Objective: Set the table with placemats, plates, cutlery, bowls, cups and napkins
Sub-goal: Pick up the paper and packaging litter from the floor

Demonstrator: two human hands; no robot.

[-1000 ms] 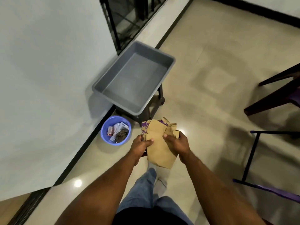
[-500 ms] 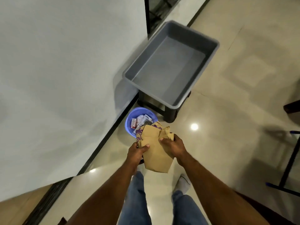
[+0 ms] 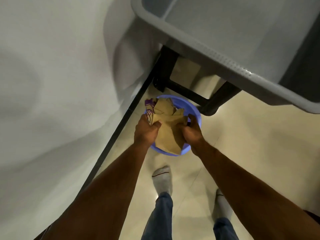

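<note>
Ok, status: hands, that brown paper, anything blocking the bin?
Left hand and right hand both grip the crumpled brown paper. Paper over the blue bin. Grey tub overhangs behind; drop path open.

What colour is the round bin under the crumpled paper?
Blue-violet bin, seen in the head view, partly covered by brown paper.

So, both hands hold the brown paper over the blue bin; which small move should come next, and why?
Probably let go, so the paper drops in. The left hand and the right hand both grip the crumpled brown paper, which already hangs right above the open blue bin on the floor beside the wall, so no further carrying seems needed.
</note>
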